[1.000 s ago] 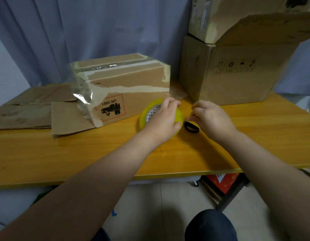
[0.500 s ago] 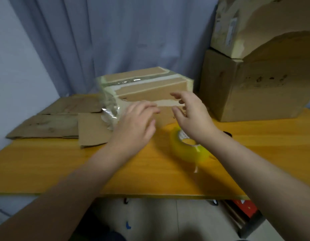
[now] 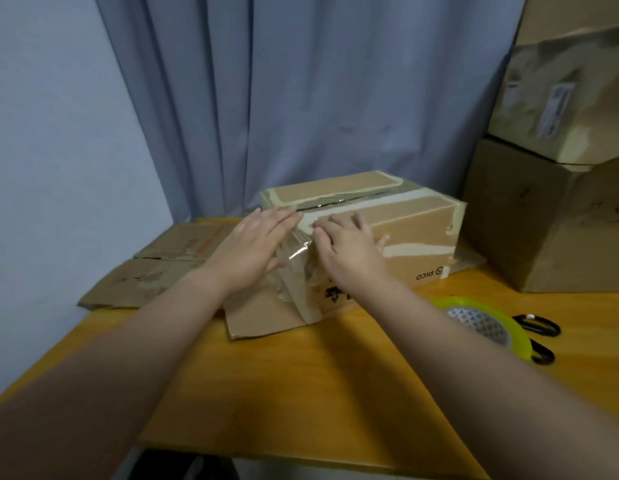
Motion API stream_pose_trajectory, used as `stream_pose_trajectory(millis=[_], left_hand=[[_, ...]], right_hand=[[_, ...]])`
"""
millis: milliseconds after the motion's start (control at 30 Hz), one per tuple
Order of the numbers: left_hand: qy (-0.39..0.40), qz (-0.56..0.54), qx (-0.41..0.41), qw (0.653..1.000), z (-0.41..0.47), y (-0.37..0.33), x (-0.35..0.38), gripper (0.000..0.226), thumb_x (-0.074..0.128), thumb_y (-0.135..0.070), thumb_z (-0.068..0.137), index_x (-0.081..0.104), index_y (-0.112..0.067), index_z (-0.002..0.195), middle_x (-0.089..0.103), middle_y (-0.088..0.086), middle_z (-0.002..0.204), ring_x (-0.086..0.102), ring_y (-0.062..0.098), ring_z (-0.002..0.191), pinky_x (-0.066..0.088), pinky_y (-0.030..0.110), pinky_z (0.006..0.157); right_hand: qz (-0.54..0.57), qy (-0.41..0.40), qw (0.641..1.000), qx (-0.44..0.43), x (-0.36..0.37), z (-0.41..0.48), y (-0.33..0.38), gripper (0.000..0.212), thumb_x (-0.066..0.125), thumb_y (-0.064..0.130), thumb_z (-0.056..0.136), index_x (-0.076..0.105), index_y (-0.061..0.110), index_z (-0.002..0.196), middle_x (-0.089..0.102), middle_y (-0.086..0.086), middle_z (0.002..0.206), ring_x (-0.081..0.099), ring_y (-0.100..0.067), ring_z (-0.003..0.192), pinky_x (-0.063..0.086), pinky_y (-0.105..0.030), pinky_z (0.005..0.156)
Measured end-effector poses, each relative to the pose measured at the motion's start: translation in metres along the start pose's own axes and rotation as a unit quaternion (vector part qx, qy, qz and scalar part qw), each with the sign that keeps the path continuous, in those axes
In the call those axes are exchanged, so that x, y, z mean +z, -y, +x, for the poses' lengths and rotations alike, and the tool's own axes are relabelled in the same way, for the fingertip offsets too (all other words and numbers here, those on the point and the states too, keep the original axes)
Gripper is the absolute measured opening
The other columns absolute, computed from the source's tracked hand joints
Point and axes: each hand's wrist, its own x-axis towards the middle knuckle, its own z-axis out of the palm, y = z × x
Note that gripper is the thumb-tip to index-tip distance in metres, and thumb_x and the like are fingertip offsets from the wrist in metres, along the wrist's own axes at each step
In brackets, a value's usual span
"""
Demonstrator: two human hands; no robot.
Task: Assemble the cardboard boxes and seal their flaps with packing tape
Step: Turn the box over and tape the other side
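at the back of the counter [image 3: 301, 375], near the curtain, sits the cardboard box [image 3: 415, 230]. much of its near left end is hidden behind both my hands and a crumpled, shiny flap of clear tape [image 3: 296, 252], so i cannot make out how that end is closed. my left hand [image 3: 256, 244] lies flat against that end, fingers straight and together, gripping nothing. my right hand [image 3: 346, 251] presses on the top front edge just beside it, fingers spread and slightly bent, thumb out on the front face, holding nothing that i can see.

the box's long axis runs from near left to far right, with a dark seam along its top. print on its front face reads upside down.

my right forearm covers part of the yellow-green tape roll [image 3: 488, 327] lying flat at right. only the black scissors handles [image 3: 538, 329] show beside it. flattened cardboard [image 3: 169, 265] lies at left. the stacked boxes [image 3: 550, 220] at right are cut off by the frame.
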Motion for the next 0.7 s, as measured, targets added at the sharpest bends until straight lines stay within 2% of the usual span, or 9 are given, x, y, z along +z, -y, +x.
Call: stream_pose_trajectory(millis=[167,300,367,433,500,567,633,700], left_hand=[[-0.043,-0.066,0.064,0.995,0.012,-0.001,0.009,0.066,0.075,-0.021,0.077,0.048,-0.018,0.137,0.051,0.001,0.14,0.042,0.02,0.133,0.012,0.035,0.114],[-0.087,-0.102,0.079,0.988,0.009,-0.025,0.011,0.051,0.06,-0.039,0.082,0.056,-0.02,0.129,0.059,-0.004,0.13,0.052,0.012,0.121,0.018,0.034,0.112],[-0.102,-0.097,0.082,0.987,0.01,-0.044,0.006,0.05,0.054,-0.044,0.082,0.058,-0.022,0.126,0.061,-0.008,0.127,0.054,0.009,0.117,0.021,0.036,0.109],[-0.129,-0.088,0.079,0.985,0.011,-0.069,0.001,0.048,0.056,-0.044,0.081,0.06,-0.022,0.123,0.063,-0.008,0.123,0.057,0.012,0.112,0.025,0.035,0.103],[-0.159,-0.064,0.064,0.983,0.012,-0.098,-0.001,0.046,0.066,-0.04,0.078,0.062,-0.021,0.12,0.065,-0.007,0.118,0.06,0.016,0.104,0.026,0.035,0.092],[-0.174,-0.042,0.04,0.983,0.016,-0.125,-0.003,0.047,0.075,-0.037,0.074,0.064,-0.02,0.116,0.067,-0.006,0.113,0.062,0.019,0.095,0.024,0.035,0.084],[-0.184,-0.027,0.016,0.982,0.023,-0.146,-0.004,0.047,0.079,-0.036,0.07,0.066,-0.019,0.112,0.068,-0.003,0.106,0.063,0.022,0.088,0.023,0.036,0.08],[-0.188,-0.007,-0.001,0.982,0.03,-0.159,-0.006,0.046,0.079,-0.034,0.07,0.066,-0.016,0.111,0.068,0.0,0.103,0.063,0.025,0.086,0.023,0.037,0.079]], right_hand=[[0.065,-0.044,0.995,-0.062,-0.012,-0.01,-0.029,0.036,0.036,0.035,0.1,0.062,0.03,0.124,0.053,0.012,0.135,0.026,-0.015,0.139,0.009,-0.063,0.111],[0.118,-0.068,0.986,-0.094,-0.03,-0.021,-0.055,0.035,0.038,0.034,0.093,0.068,0.032,0.113,0.058,0.02,0.118,0.037,-0.011,0.132,0.022,-0.053,0.112],[0.144,-0.073,0.982,-0.101,-0.043,-0.029,-0.067,0.031,0.042,0.03,0.092,0.068,0.031,0.107,0.061,0.017,0.115,0.041,-0.012,0.13,0.027,-0.039,0.113],[0.179,-0.049,0.979,-0.088,-0.059,-0.035,-0.078,0.032,0.041,0.027,0.093,0.071,0.025,0.104,0.064,0.011,0.117,0.041,-0.01,0.131,0.027,-0.022,0.112],[0.221,-0.013,0.974,-0.056,-0.078,-0.046,-0.083,0.038,0.036,0.027,0.1,0.072,0.016,0.107,0.064,0.007,0.121,0.04,0.001,0.129,0.026,-0.01,0.107],[0.288,-0.045,0.956,-0.006,-0.091,-0.064,-0.086,0.043,0.03,0.028,0.105,0.069,0.011,0.112,0.064,0.01,0.116,0.049,0.014,0.114,0.032,-0.003,0.095],[0.336,-0.14,0.931,0.037,-0.096,-0.082,-0.093,0.039,0.028,0.027,0.105,0.064,0.021,0.117,0.063,0.016,0.114,0.053,0.011,0.111,0.037,-0.008,0.095],[0.401,-0.178,0.895,0.076,-0.095,-0.098,-0.098,0.034,0.029,0.025,0.104,0.057,0.028,0.123,0.06,0.013,0.123,0.05,0.003,0.12,0.036,-0.018,0.103]])
